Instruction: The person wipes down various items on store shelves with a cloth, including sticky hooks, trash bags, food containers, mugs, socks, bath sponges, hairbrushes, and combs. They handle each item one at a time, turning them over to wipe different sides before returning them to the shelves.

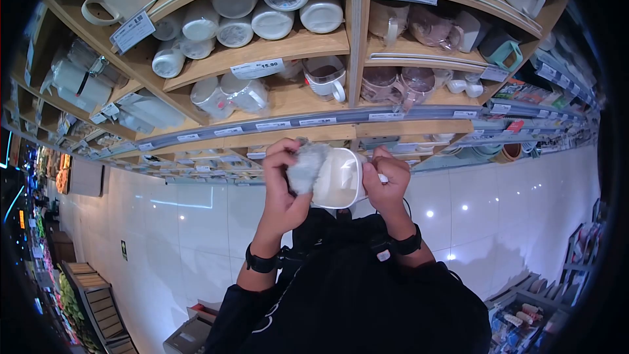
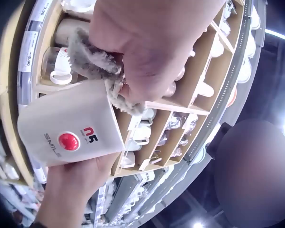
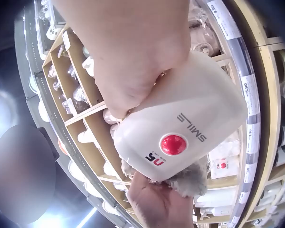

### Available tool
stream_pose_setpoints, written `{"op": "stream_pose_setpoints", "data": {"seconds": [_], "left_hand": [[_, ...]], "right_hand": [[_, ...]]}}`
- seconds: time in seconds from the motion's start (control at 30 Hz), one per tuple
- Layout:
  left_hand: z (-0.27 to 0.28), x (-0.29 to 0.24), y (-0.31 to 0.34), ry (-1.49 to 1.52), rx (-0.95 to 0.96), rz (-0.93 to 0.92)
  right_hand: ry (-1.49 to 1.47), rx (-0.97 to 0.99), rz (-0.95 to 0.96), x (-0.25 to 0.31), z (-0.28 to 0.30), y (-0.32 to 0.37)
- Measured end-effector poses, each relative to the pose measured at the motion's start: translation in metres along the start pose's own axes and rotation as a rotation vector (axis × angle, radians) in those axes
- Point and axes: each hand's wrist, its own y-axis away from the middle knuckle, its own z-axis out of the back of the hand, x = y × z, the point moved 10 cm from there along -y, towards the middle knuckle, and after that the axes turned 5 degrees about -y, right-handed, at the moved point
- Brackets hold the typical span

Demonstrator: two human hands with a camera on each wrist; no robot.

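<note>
A white mug [image 1: 344, 180] with rounded-square sides is tipped so its open mouth faces the head camera. My right hand [image 1: 388, 178] grips it by the handle. The right wrist view shows a red dot and SMILE lettering on the mug's side. My left hand [image 1: 283, 190] holds a fluffy grey cloth [image 1: 306, 169] at the mug's rim, on the side away from the handle. In the left wrist view, the bunched cloth [image 2: 95, 59] hangs from the fingers and overlaps the mug's edge [image 2: 71, 123].
Wooden shelves [image 1: 262, 128] with more mugs, many in clear wrap, rise just beyond my hands. Price labels [image 1: 259, 68] line their front edges. Below is a glossy tiled floor [image 1: 203, 242]. A low rack [image 1: 95, 295] stands at the left and a display bin [image 1: 524, 314] at the right.
</note>
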Motion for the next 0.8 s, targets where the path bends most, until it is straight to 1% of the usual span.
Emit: {"op": "stream_pose_setpoints", "data": {"seconds": [0.03, 0.07, 0.1, 0.17, 0.2, 0.23, 0.27, 0.33, 0.4, 0.43, 0.47, 0.5, 0.57, 0.6, 0.67, 0.7, 0.77, 0.8], "left_hand": [[-0.007, -0.009, 0.001, -0.186, 0.081, -0.064], [-0.008, -0.013, -0.001, -0.217, 0.091, -0.046], [-0.007, -0.013, -0.001, -0.218, 0.094, -0.043], [-0.026, -0.022, 0.002, -0.400, 0.282, -0.166], [-0.036, -0.020, 0.006, -0.409, 0.388, -0.135], [-0.039, -0.020, 0.005, -0.407, 0.392, -0.135], [-0.055, -0.018, 0.012, -0.471, 0.525, -0.169], [-0.077, -0.005, 0.028, -0.623, 0.789, -0.205], [-0.085, -0.002, 0.033, -0.659, 0.832, -0.218], [-0.090, -0.001, 0.035, -0.695, 0.866, -0.235], [-0.091, -0.001, 0.034, -0.633, 0.863, -0.232], [-0.092, 0.001, 0.032, -0.631, 0.867, -0.230], [-0.095, 0.031, 0.041, -0.415, 1.053, 0.138], [-0.094, 0.037, 0.042, -0.416, 1.056, 0.142], [-0.093, 0.046, 0.043, -0.359, 1.062, 0.158], [-0.092, 0.048, 0.043, -0.359, 1.070, 0.157], [-0.091, 0.036, 0.037, -0.503, 1.053, -0.097], [-0.086, 0.037, 0.037, -0.502, 1.057, -0.101]], "right_hand": [[0.034, -0.012, 0.039, 0.007, 0.002, -0.002], [0.068, -0.024, 0.076, 0.013, 0.005, -0.003], [0.068, -0.026, 0.073, 0.015, 0.006, -0.004], [0.157, 0.039, 0.133, 0.022, 0.002, -0.006], [0.160, 0.033, 0.134, 0.023, 0.004, -0.006], [0.187, 0.023, 0.095, 0.019, 0.005, -0.005], [0.213, 0.015, 0.053, 0.016, 0.005, -0.004], [0.229, 0.021, 0.046, 0.017, -0.001, -0.004], [0.248, 0.020, 0.039, 0.016, -0.001, -0.004], [0.267, 0.028, -0.005, 0.010, 0.001, -0.004], [0.286, 0.037, -0.048, 0.004, 0.004, -0.005], [0.287, 0.035, -0.052, 0.001, 0.008, -0.005], [0.241, 0.116, -0.286, -0.029, 0.011, -0.002], [0.238, 0.114, -0.289, -0.032, 0.015, -0.003], [0.095, 0.179, -0.638, -0.067, 0.016, 0.010], [0.094, 0.172, -0.640, -0.069, 0.020, 0.008], [-0.158, 0.175, -0.797, -0.081, 0.017, 0.014], [-0.157, 0.170, -0.797, -0.079, 0.019, 0.013]]}}
